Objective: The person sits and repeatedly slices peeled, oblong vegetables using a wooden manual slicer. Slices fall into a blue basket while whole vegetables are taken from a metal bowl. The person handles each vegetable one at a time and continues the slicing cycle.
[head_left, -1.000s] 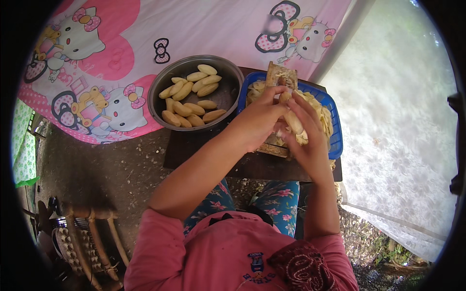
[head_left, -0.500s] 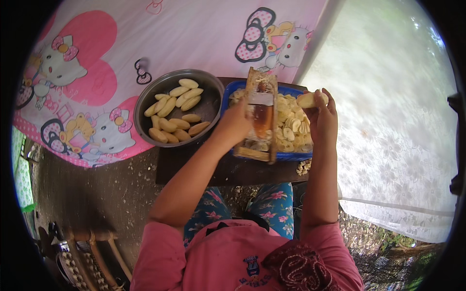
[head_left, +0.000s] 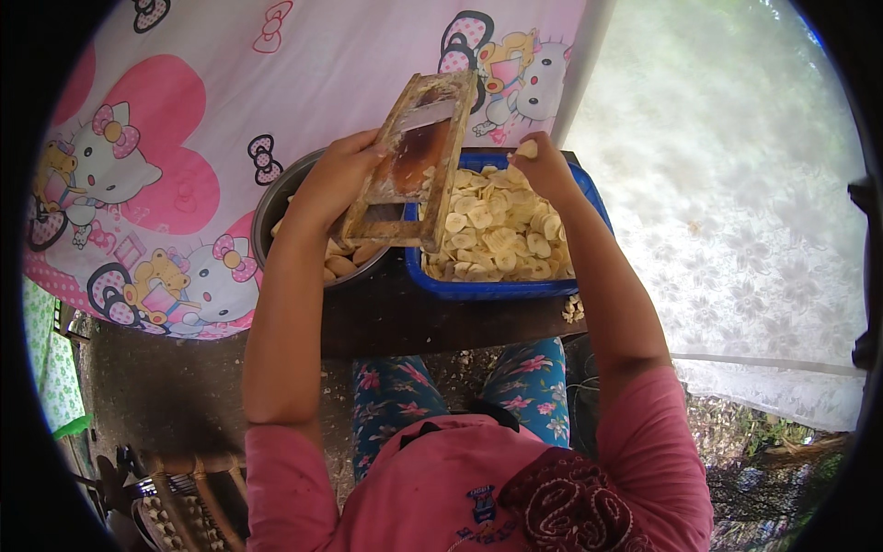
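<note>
A wooden mandoline slicer (head_left: pixel 418 152) with a metal blade is gripped along its left side by my left hand (head_left: pixel 342 175). It hangs tilted between the round metal basin and the blue plastic basket, its near end over the gap. Inside the blue basket (head_left: pixel 501 291) lies a heap of pale banana slices (head_left: pixel 501 230). Above the basket's far right part, my right hand (head_left: pixel 546 175) is closed around a peeled banana (head_left: pixel 527 149); only one end shows. Several whole peeled bananas (head_left: pixel 340 265) sit in the metal basin (head_left: pixel 265 198), mostly hidden by my left arm and the slicer.
Both containers stand on a dark wooden table (head_left: pixel 368 322). A few crumbled bits (head_left: pixel 574 309) lie beside the basket's near right corner. A pink patterned sheet (head_left: pixel 212 55) hangs behind and to the left, a white lace curtain (head_left: pixel 727 230) to the right. Wooden chair parts (head_left: pixel 184 497) show at lower left.
My left hand has lifted the slicer off the basket and moved it left, uncovering the slices. My right hand with the banana has shifted left and slightly away from me.
</note>
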